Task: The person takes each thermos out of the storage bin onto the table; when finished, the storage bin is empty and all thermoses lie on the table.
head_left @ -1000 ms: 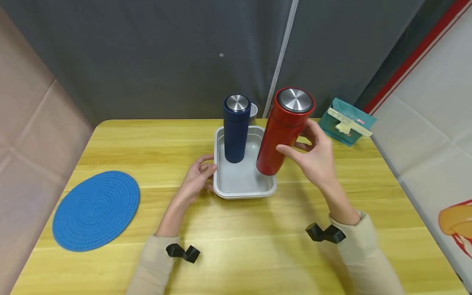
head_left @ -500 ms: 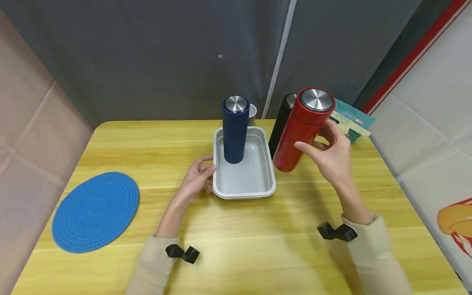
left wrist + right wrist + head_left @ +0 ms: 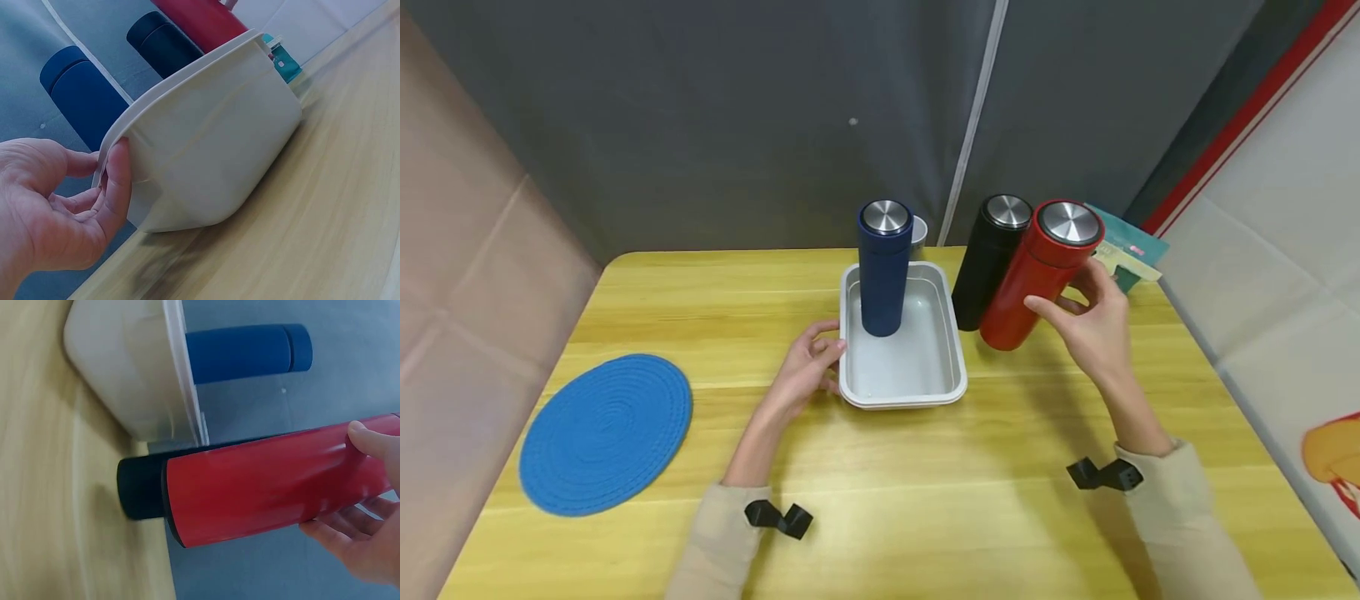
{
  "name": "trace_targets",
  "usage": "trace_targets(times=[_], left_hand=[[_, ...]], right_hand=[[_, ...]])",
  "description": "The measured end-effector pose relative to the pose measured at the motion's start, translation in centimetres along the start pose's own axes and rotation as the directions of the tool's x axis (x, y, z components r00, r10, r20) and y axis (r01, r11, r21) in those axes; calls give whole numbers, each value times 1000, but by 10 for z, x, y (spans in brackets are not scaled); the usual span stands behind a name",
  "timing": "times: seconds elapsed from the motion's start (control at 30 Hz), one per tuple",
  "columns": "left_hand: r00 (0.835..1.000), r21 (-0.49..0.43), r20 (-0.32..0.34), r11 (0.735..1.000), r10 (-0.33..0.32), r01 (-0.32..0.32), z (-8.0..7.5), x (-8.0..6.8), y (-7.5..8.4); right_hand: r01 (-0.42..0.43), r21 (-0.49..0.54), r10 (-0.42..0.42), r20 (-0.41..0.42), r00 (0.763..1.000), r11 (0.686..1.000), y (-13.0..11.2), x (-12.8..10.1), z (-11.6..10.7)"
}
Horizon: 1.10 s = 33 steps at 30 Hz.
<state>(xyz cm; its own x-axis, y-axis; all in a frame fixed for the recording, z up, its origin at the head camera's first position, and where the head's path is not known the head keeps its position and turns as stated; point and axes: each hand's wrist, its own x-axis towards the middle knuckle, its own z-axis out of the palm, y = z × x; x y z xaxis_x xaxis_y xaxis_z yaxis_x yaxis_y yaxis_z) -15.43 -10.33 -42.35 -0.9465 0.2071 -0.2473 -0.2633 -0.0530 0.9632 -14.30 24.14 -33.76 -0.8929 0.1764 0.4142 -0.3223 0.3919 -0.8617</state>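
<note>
Nearest, two beige sleeves with black clips at the wrists, over a yellow wooden desk (image 3: 925,500). At left, flat on the desk, a round blue woven mat (image 3: 606,432), well apart from everything else.

Further in, left hand (image 3: 801,372) against the near-left corner of a white rectangular tray (image 3: 901,393); fingers (image 3: 117,181) loosely curled, thumb tip pressed to the rim, nothing enclosed. Inside the tray, toward its far end, a navy blue flask (image 3: 883,267) upright with a steel cap.

To the right of the tray, right hand (image 3: 1093,325) wrapped round the upper part of a red flask (image 3: 1037,279), fingers (image 3: 375,440) grasping its body just below the steel cap. Red flask tilted, top leaning away to the right, base low by the desk just right of the tray; whether base touches the desk, cannot tell. Immediately left of it and touching or nearly so, a black flask (image 3: 992,258) upright on the desk, between the tray and the red flask.

Behind the navy flask, part of a white cup (image 3: 918,231). Behind the right hand, a teal packet (image 3: 1138,250) at the far right edge. Beyond, a grey curtain (image 3: 737,108).
</note>
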Motion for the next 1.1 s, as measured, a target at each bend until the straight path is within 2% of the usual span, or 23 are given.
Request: trace_targets(times=[0.33,0.6,1.1], left_hand=[[1000,3,-11,1000,-7,7,0,-1,-3],[1000,-21,0,1000,-7,7,1,2,-3],[1000,-14,-1,1000,7,-7,-5,-2,3]], right_hand=[[-90,-56,87,-51,995,994,28,0,-11],[-167,-104,162,-56,985,980,46,20,-12],[-185,-117,176,-82,981,976,58,42,6]])
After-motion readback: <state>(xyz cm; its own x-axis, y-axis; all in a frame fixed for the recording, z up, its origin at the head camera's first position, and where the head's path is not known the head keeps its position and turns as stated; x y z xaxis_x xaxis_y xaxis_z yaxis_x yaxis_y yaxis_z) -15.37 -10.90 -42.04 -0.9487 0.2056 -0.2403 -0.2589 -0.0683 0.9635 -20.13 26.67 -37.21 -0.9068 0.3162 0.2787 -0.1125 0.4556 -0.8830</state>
